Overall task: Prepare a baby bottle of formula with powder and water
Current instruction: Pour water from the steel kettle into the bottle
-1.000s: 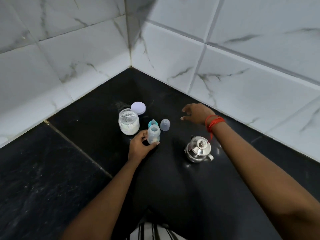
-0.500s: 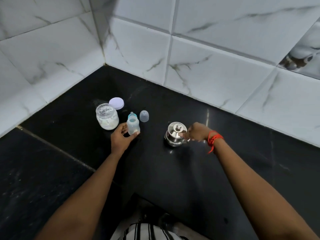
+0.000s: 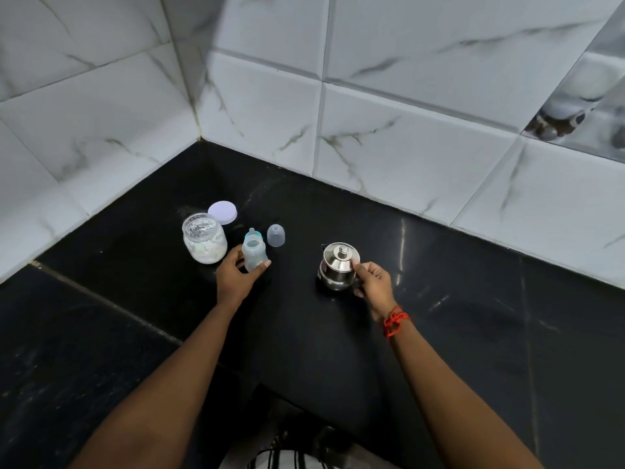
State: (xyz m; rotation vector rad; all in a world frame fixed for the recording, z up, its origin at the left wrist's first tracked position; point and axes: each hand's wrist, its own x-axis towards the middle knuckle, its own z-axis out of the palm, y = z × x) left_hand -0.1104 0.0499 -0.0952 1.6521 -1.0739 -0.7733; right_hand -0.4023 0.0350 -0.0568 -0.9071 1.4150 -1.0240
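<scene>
An open clear baby bottle (image 3: 254,252) stands on the black counter (image 3: 456,299), and my left hand (image 3: 236,277) grips it from the near side. Just behind it lies the teal nipple ring (image 3: 253,235), with the clear cap (image 3: 276,235) to its right. An open glass jar of white powder (image 3: 204,242) stands to the left, its pale lid (image 3: 222,212) behind it. To the right sits a small steel kettle (image 3: 338,267) with its lid on. My right hand (image 3: 372,282) is closed on the kettle's handle at its right side.
White marble-look wall tiles (image 3: 389,147) enclose the counter at the back and left, meeting in a corner. A seam in the counter (image 3: 101,301) runs diagonally at the left. A striped cloth (image 3: 284,460) shows at the bottom edge.
My right hand came back from the far side of the counter to the kettle and closed on its handle. My left hand has stayed on the bottle. The camera view has shifted right.
</scene>
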